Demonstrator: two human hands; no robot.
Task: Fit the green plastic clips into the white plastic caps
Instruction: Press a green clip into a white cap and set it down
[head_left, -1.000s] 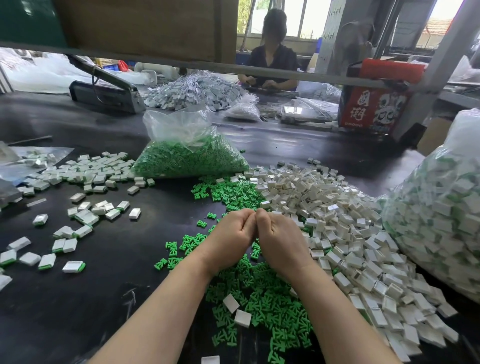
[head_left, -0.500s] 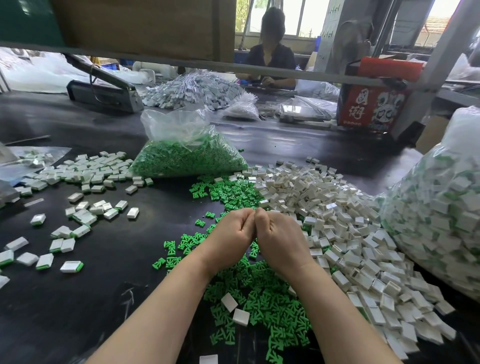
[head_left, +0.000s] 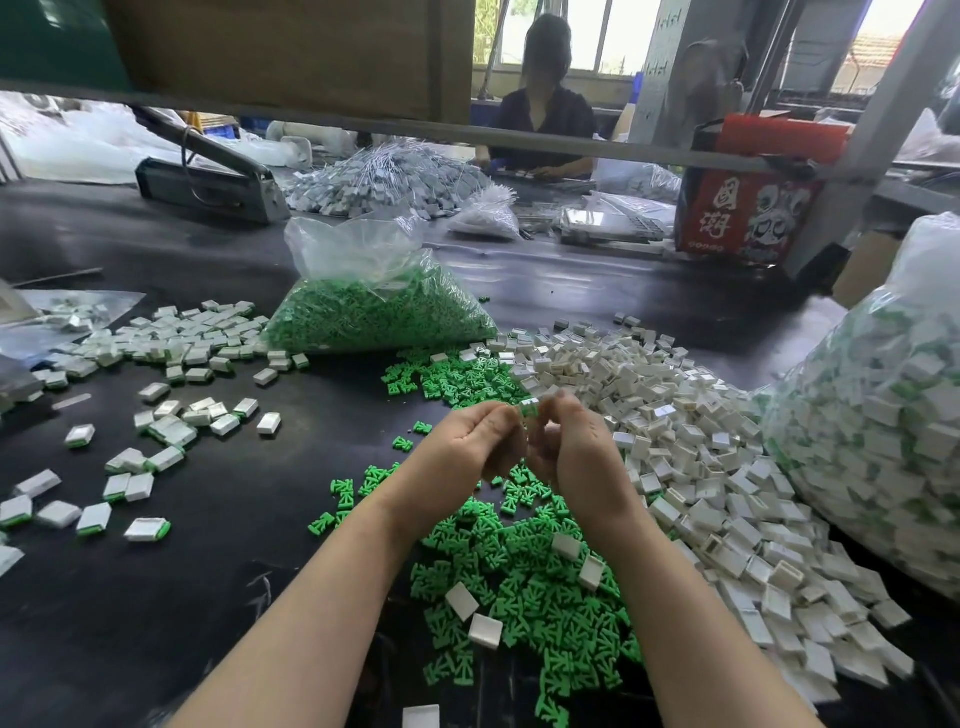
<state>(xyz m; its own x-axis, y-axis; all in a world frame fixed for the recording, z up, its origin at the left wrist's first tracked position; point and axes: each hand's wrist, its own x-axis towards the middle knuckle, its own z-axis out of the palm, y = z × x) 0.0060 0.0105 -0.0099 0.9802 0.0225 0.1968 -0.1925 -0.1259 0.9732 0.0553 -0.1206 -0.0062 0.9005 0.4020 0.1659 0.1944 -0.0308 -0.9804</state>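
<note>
Left grip (head_left: 467, 447), right grip (head_left: 569, 449) curled, fingertips together.

Matt green plastic clips (head_left: 524, 587) under the hands, smooth white plastic caps (head_left: 691, 447) right of them, glossy clear film bag (head_left: 353, 249) beyond, dull black bench (head_left: 130, 597), scuffed, to their left

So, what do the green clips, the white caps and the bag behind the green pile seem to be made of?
Green clips: probably moulded plastic, matt; one even colour, identical shapes.
White caps: likely hard plastic, slightly glossy; sharp box edges, small highlights.
Bag: thin clear plastic film; it wrinkles, shines, and the green parts show through.
</note>
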